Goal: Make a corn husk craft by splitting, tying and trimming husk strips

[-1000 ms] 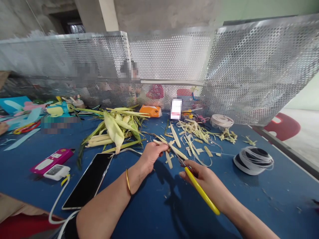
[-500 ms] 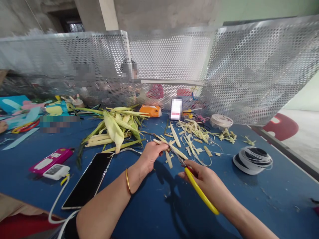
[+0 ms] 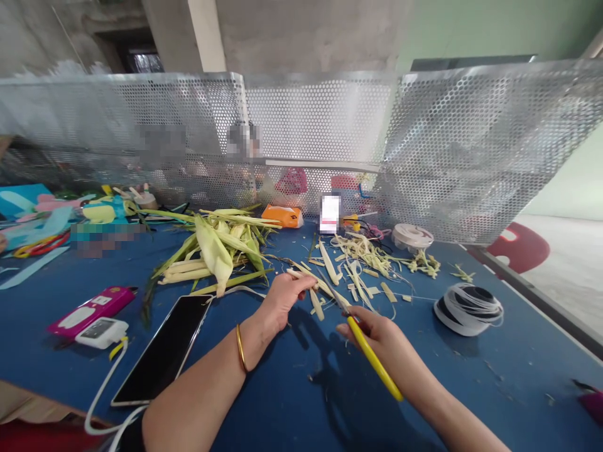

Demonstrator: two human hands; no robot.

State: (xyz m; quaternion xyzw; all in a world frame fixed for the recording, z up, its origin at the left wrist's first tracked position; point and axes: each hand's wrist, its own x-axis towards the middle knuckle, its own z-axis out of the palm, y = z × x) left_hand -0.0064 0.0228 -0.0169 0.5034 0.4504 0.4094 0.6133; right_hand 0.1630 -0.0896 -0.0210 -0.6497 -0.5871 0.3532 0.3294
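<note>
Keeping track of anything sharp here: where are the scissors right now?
In the head view, the scissors are right of centre, held in the right hand and pointing toward the left hand.

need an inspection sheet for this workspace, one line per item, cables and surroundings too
Surface: blue table, strewn with small scraps
Job's things: pale strip and yellow-handled scissors, blades pointing toward the strip; contact hard to tell
Clutter: leafy husk pile, orange packet, dark-screened device, spool of white line
Grips: left grip pinches the strip; right grip holds the scissors
Cables: white cable loops from the white charger toward the near edge
Surroundings: perforated metal screen behind the table; blurred figures beyond
</note>
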